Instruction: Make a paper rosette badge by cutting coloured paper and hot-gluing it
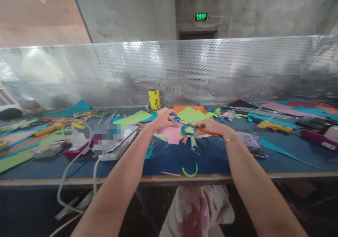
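Note:
My left hand [162, 120] has its fingers curled at the upper edge of a pink sheet of paper [173, 135], seemingly gripping it. In my right hand [210, 126] is a pair of scissors [213, 133] with red handles, the blades pointing left towards the pink paper. Just below the blades lies a paper rosette [189, 130] with blue looped edging and pale ribbon tails. Green sheets [194, 114] and an orange sheet [186, 108] lie behind my hands. Exactly where the blades meet the paper is too blurred to tell.
A phone [249, 143] lies right of my right wrist; a tablet [123, 138] leans on a white stand at left. Yellow glue guns [276, 126] flank the area. A yellow packet [154, 100] stands before the perforated screen [169, 71]. A green paper arc [190, 172] lies near the front edge.

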`<state>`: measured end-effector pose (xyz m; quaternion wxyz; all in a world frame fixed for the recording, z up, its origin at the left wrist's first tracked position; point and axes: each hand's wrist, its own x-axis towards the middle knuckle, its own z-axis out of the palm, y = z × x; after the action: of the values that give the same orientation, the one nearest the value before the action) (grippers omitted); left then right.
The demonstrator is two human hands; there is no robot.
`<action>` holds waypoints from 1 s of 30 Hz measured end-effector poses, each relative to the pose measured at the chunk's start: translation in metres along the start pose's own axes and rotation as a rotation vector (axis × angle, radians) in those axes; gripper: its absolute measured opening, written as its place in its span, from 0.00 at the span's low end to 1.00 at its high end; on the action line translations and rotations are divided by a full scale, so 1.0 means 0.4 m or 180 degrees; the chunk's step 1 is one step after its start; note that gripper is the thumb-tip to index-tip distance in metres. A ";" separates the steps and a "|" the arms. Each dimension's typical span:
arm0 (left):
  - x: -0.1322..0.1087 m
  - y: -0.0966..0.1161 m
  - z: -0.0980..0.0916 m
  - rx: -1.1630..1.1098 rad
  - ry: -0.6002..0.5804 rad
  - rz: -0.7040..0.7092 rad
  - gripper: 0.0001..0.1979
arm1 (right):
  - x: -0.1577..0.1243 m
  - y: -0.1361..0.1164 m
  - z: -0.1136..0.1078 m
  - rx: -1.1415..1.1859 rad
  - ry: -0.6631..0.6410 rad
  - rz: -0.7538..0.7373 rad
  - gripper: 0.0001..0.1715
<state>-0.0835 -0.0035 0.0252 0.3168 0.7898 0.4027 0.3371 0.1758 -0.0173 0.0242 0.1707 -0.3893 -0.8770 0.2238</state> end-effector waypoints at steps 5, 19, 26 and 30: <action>0.001 0.002 0.002 0.0069 0.0039 0.0022 0.23 | 0.002 0.002 -0.001 -0.0118 -0.0094 -0.0011 0.23; -0.003 0.013 0.005 0.0169 0.0228 0.0079 0.24 | -0.005 -0.003 -0.001 -0.0134 0.0033 0.0000 0.21; -0.002 0.012 0.007 0.0135 0.0277 0.0101 0.23 | -0.001 0.006 0.001 -0.0135 -0.0062 -0.0091 0.19; 0.000 0.010 0.006 0.0118 0.0295 0.0090 0.23 | -0.004 -0.004 0.000 -0.0046 0.0003 -0.0056 0.19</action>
<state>-0.0798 -0.0059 0.0269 0.2784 0.7847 0.4120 0.3703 0.1758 -0.0195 0.0248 0.1703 -0.3829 -0.8820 0.2157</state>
